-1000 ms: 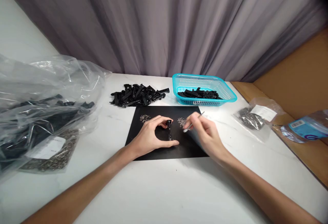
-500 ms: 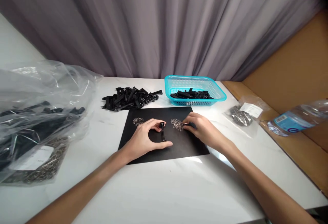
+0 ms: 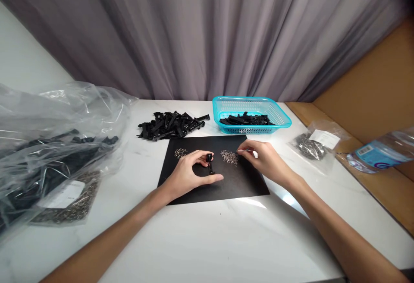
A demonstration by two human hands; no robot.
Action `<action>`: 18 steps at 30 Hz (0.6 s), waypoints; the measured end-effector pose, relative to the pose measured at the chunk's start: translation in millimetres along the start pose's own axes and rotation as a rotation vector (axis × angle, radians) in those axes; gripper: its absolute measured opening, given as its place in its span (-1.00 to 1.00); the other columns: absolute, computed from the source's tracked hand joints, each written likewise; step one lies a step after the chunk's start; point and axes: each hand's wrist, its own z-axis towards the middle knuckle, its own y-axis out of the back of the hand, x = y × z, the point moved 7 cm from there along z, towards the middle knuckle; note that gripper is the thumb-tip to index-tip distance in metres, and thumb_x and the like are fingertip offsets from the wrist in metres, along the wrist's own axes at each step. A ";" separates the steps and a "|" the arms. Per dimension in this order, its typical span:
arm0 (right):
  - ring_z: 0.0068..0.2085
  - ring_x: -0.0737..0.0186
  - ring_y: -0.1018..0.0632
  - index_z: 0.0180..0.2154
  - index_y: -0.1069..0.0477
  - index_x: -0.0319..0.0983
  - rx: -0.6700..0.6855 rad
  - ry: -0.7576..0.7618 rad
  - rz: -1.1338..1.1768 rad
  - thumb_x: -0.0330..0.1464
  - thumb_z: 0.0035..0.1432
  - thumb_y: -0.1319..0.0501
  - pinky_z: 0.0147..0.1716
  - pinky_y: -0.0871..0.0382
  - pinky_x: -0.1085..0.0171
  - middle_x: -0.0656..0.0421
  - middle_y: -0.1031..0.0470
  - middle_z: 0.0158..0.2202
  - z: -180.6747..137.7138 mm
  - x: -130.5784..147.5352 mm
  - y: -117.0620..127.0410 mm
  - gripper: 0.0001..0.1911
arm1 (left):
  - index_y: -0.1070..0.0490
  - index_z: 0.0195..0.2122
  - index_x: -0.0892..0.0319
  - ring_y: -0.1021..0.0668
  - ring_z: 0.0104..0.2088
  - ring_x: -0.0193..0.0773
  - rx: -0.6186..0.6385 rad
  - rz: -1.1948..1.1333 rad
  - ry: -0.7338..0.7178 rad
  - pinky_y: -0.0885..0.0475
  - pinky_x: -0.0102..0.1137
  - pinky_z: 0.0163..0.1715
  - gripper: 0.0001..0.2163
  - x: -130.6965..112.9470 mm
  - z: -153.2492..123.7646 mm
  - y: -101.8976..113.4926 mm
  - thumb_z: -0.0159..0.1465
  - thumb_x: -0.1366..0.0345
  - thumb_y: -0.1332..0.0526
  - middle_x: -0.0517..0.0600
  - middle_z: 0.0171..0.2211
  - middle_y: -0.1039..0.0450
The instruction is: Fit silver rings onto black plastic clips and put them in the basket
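Note:
My left hand (image 3: 188,173) rests on a black mat (image 3: 213,188) and pinches a small black plastic part (image 3: 210,163) upright between thumb and fingers. My right hand (image 3: 263,158) lies on the mat's right side, its fingers closed on thin metal tweezers (image 3: 243,150) whose tip points at a little heap of small metal pieces (image 3: 229,156). A second, smaller heap of metal pieces (image 3: 180,152) lies on the mat to the left of my left hand.
A pile of black plastic parts (image 3: 171,124) lies behind the mat, beside a turquoise basket (image 3: 251,106) holding more of them. Large clear bags (image 3: 54,145) of parts fill the left. A small bag of metal pieces (image 3: 310,144) and a water bottle (image 3: 378,152) lie at the right, near cardboard (image 3: 381,93).
My right hand went from above the mat down to the right heap of metal pieces, the tweezers now pointing into it. My left hand kept hold of the black part.

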 end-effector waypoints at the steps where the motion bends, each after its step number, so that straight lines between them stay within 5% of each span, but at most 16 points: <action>1: -0.28 0.14 -0.58 -0.24 -0.51 -0.19 -0.004 -0.005 0.037 -0.40 0.33 -0.18 -0.29 -0.38 0.19 0.12 -0.62 -0.27 -0.3 2.5 1.4 -0.88 | -0.52 0.02 0.14 -0.64 -0.17 -0.14 0.001 0.002 0.001 -0.60 -0.17 -0.03 -0.44 -0.1 0.0 -0.1 0.05 0.01 -0.52 0.04 -0.14 -0.59; 7: -0.38 0.22 -0.49 -0.29 -0.52 -0.18 0.019 0.013 0.133 -0.33 0.32 -0.24 -0.38 -0.31 0.24 0.18 -0.58 -0.36 -0.9 18.9 1.2 -0.87 | -0.48 0.08 0.07 -0.59 -0.17 -0.15 0.019 0.096 -0.043 -0.57 -0.18 -0.04 -0.42 -9.1 -1.3 1.4 0.07 -0.01 -0.51 0.00 -0.13 -0.54; 18: -0.18 0.15 -0.58 -0.05 -0.60 -0.13 0.058 0.091 0.327 -0.32 0.38 -0.23 -0.20 -0.46 0.16 0.10 -0.62 -0.12 -3.9 26.3 -21.8 -0.80 | -0.40 0.16 0.00 -0.55 -0.22 -0.21 0.109 0.061 -0.059 -0.57 -0.24 -0.11 -0.35 -10.0 -8.3 -7.2 0.05 0.04 -0.53 -0.03 -0.13 -0.47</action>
